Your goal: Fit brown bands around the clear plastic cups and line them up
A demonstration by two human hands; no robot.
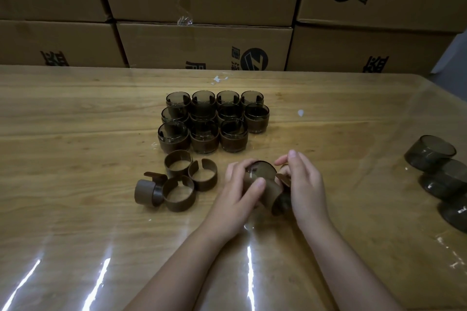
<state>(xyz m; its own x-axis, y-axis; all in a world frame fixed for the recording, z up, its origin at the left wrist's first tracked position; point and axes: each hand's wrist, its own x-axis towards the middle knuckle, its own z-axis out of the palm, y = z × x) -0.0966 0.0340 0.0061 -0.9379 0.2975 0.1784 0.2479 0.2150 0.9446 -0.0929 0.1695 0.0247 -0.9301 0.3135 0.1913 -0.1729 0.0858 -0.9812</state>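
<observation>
One cup is gripped by left hand and right hand fingers so its brown band seats. Eleven banded cups are ranked beyond.

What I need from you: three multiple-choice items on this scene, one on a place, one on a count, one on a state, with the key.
1. Where do the loose bands lie?
A) on the table, beside the left hand
B) on top of the boxes
C) inside the cups

2. How many banded cups stand in the row nearest the person?
A) one
B) three
C) six

3. How is the cup in the middle held?
A) it lies untouched
B) in one hand only
C) between both hands

Key: 1 A, the bands sit in a cluster on the wood just left of that hand. 2 B, three stand in front of two rows of four. 3 C, the left hand and the right hand both grip it.
</observation>
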